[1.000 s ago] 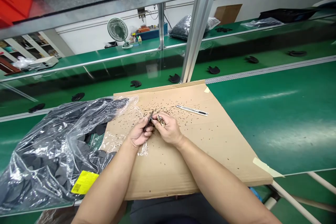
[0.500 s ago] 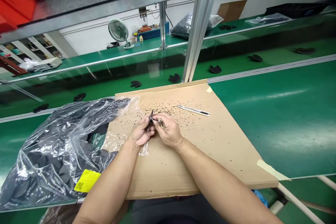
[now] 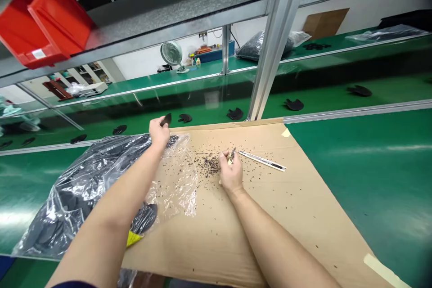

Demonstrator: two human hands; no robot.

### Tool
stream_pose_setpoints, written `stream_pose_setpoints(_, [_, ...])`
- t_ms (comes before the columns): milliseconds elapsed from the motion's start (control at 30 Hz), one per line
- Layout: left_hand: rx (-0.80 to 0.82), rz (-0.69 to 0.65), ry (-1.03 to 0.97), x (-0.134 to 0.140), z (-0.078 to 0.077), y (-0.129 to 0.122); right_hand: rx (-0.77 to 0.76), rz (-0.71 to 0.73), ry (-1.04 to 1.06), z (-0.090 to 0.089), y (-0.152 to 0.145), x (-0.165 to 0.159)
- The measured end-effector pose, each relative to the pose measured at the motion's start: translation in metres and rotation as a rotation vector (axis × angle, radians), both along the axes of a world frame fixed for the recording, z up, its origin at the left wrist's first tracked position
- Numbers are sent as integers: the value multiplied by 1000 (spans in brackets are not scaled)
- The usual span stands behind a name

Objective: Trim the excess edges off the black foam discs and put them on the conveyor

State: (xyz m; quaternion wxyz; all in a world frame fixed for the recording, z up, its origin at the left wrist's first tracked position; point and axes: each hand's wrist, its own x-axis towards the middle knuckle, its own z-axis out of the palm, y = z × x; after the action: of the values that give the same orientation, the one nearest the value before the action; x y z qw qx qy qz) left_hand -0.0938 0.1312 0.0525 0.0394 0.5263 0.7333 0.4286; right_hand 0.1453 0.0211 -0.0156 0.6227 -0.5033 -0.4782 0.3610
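My left hand (image 3: 159, 132) is stretched out toward the green belt, closed on a black flat curved piece (image 3: 166, 119). My right hand (image 3: 231, 172), over the cardboard sheet (image 3: 243, 225), is closed around a small gold-coloured metal tool (image 3: 231, 157); its exact kind is partly hidden by the fingers. Beneath and left of that hand lie many tiny black scraps (image 3: 209, 165). A slim cutter knife (image 3: 263, 161) rests on the cardboard, just right of my right hand. Below my left forearm lies a clear plastic bag (image 3: 76, 184) full of dark rounded pieces.
Several black pieces lie spaced along the green belt (image 3: 216, 110), among them one piece (image 3: 235, 114) near the metal post (image 3: 275, 40). A red bin (image 3: 50, 22) sits on the upper shelf at left. A fan (image 3: 171, 54) stands behind the belt.
My hands have parted. The left one has moved forward and left with the black piece, while the right has shifted right with the metal tool. The view has tilted upward.
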Motion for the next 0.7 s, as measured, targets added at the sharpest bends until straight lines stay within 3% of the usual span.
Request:
stream_pose_setpoints(67, [-97, 36, 144, -17, 4, 25, 21, -4, -23, 2, 1, -2])
stream_pose_setpoints(167, [-258, 43, 180, -22, -1, 56, 32, 1, -27, 5, -1, -3])
stream_pose_setpoints(400, [-450, 53, 154, 21, -26, 110, 11, 109, -52, 6, -6, -5])
stream_pose_setpoints(567, [-457, 86, 142, 43, -34, 122, 38, 59, -171, 7, -6, -6])
stream_pose_setpoints(700, [-313, 81, 120, 54, -29, 113, 6, 41, -183, 6, -6, -6])
